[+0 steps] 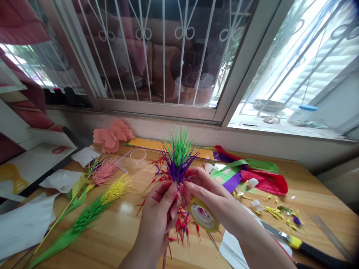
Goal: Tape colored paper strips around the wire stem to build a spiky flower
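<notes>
Wooden tabletop (112,224) below a barred window (157,108): left hand (159,205) pinching a green-and-purple spike (178,160) at its base; right hand (209,190) alongside, above a tape roll (211,224), its grip unclear.

Tape roll (209,223) over tbl (120,224), stalks (91,213) L, knife (297,243) R.

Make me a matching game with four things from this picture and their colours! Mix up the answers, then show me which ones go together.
1. Held spiky bunch
2. Tape roll
3. Big-petalled flower
4. Biggest spike lying down

A. Coral pink
B. Yellow top, green below
C. Green top, purple below
D. Round and yellow

Pairs: 1-C, 2-D, 3-A, 4-B
</notes>
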Demonstrator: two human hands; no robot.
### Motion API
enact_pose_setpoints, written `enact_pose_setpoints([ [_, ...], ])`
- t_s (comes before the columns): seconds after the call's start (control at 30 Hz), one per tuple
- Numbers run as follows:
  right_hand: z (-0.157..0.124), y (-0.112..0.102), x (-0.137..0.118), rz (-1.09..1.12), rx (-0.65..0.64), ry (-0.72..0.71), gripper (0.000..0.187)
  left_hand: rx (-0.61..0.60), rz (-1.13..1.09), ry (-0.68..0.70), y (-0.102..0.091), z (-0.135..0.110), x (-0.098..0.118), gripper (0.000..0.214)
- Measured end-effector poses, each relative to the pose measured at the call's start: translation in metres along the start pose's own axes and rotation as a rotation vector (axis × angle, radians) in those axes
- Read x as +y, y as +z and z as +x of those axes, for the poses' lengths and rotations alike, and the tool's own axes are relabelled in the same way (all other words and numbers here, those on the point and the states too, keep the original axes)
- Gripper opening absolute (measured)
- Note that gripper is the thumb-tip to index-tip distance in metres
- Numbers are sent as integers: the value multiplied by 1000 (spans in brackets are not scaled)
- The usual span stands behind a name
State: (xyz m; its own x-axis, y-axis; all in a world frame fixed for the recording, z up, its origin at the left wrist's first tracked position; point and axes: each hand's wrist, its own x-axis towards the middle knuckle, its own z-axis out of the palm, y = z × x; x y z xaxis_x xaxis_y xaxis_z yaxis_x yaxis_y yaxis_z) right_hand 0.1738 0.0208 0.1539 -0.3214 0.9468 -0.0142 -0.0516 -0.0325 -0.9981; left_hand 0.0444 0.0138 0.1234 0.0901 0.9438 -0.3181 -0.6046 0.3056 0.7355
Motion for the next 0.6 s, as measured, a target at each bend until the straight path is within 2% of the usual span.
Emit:
enact_pose_setpoints([
  [0.27, 3, 1, -5, 143, -45, -5, 12, 16, 110, 33, -2, 1, 3, 32],
  [0.6, 0, -8, 5, 114, 44, -2, 17, -30, 230, 46, -4, -1, 1, 30],
])
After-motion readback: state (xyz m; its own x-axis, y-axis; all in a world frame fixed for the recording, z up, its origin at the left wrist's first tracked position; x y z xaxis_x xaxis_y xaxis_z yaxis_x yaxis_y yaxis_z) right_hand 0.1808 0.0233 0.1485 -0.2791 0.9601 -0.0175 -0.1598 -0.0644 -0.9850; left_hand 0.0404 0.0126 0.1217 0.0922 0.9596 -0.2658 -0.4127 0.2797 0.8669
